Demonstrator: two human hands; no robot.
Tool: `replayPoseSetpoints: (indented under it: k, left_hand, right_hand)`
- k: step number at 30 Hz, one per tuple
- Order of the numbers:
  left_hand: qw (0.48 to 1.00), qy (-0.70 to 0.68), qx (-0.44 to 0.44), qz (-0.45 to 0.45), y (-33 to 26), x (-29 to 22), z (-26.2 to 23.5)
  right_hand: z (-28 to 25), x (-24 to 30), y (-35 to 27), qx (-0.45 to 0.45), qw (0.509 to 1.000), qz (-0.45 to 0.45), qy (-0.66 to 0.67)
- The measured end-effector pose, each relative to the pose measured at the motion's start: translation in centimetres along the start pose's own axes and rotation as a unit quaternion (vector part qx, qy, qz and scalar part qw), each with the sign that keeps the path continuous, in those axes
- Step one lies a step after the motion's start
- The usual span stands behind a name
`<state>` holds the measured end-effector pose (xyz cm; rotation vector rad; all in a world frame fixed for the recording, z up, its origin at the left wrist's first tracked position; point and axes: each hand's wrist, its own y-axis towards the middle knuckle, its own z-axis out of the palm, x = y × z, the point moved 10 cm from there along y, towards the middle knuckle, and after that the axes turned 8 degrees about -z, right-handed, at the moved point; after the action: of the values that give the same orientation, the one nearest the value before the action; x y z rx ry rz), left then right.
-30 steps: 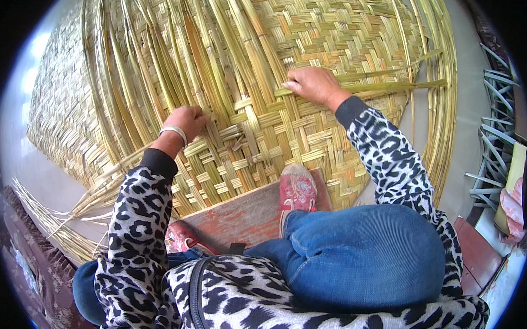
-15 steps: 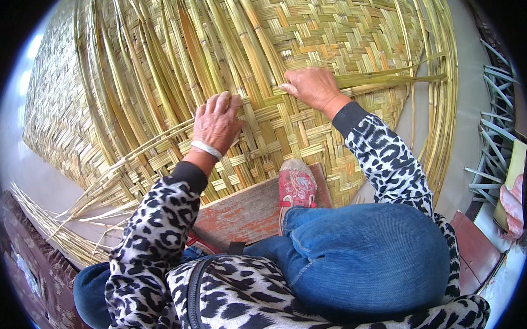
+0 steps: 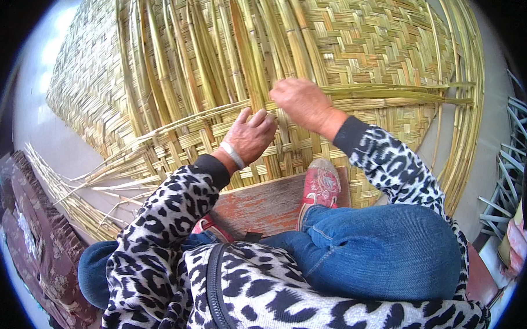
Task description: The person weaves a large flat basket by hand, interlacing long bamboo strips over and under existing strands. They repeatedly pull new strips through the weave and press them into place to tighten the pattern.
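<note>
A large woven reed mat (image 3: 372, 49) spreads in front of me, pale green and yellow. Lengthwise reed strips (image 3: 157, 56) are folded back over it in a loose row. My right hand (image 3: 306, 105) is closed around crosswise reed strips (image 3: 393, 95), which trail off to the right past the mat's edge. Just below and to the left, my left hand (image 3: 250, 138) has its fingers bent around strips at the weaving line; the fingertips are partly hidden. A white band circles the left wrist. Thin crosswise strips (image 3: 183, 123) run leftward from beside that hand.
My pink shoe (image 3: 322, 187) rests on a worn wooden board (image 3: 262, 208) at the near edge of the mat. Loose reed ends (image 3: 71, 192) fan out at the lower left by a brown patterned cloth (image 3: 40, 249). Long reeds lie along the right side, near a metal rack (image 3: 510, 156).
My right hand has moved slightly left and down, and the left hand right and down, so they are closer together. The whole view has shifted, with the mat appearing further right.
</note>
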<state>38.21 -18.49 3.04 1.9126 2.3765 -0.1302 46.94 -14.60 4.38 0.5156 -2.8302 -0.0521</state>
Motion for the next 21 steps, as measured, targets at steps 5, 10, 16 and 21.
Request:
replayPoseSetpoints:
  k: [5,10,16,21]
  left_hand:
    - [0.926,-0.108,0.041,-0.36,-7.0,10.6,0.8]
    - [0.315,-0.631,-0.143,-0.694,-17.8,17.8,6.8]
    - [0.55,-0.539,-0.148,-0.621,-11.8,25.3,0.1]
    - [0.827,-0.376,-0.103,-0.406,-3.2,24.4,-5.0]
  right_hand:
    - [3.7,5.9,6.1,0.041,0.987,-0.065,0.138]
    - [5.4,4.8,8.6,0.102,0.976,0.01,0.19]
    - [5.0,4.0,7.9,0.059,0.972,0.06,0.221]
    - [4.2,3.3,7.3,-0.02,0.963,0.115,0.245]
